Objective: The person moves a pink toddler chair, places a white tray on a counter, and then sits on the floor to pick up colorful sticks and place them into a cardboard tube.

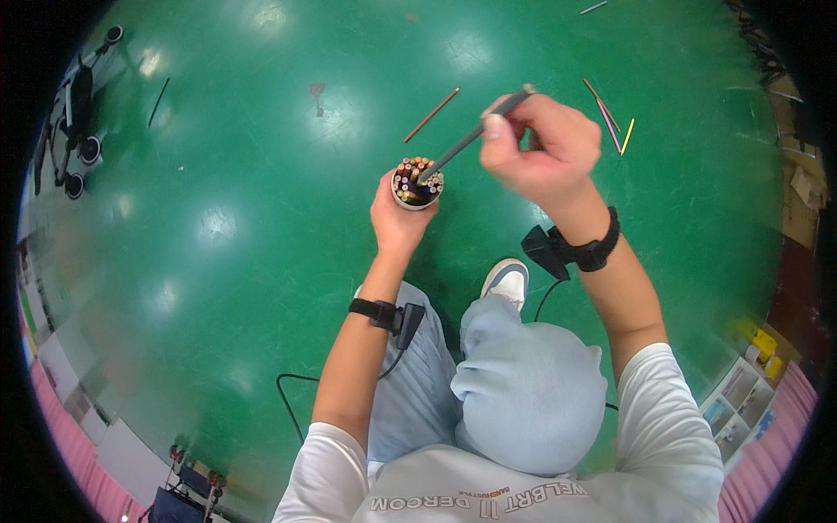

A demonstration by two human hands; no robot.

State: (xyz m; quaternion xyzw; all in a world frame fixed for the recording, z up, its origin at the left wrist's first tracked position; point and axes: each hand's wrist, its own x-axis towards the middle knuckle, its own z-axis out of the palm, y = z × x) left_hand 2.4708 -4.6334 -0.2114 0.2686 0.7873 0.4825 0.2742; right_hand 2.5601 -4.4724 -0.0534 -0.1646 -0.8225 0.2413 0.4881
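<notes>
My left hand (399, 218) is wrapped round a white-rimmed cylindrical container (411, 207) packed with several colored pencils (417, 167), their ends facing up. Between the thumb and fingers of my right hand (545, 148) is a dark grey-green colored pencil (471, 137). It slants down to the left, and its lower end reaches the mouth of the container. Whether that end touches the pencils inside I cannot tell.
On the green floor (261, 192) lie a reddish-brown pencil (432, 115), a dark green one (159, 102), a grey-blue one (594, 7), and a brown (600, 103), pink (609, 126) and yellow one (627, 137) grouped at right. A wheeled black frame (78, 113) stands far left, a white shelf (737, 397) lower right.
</notes>
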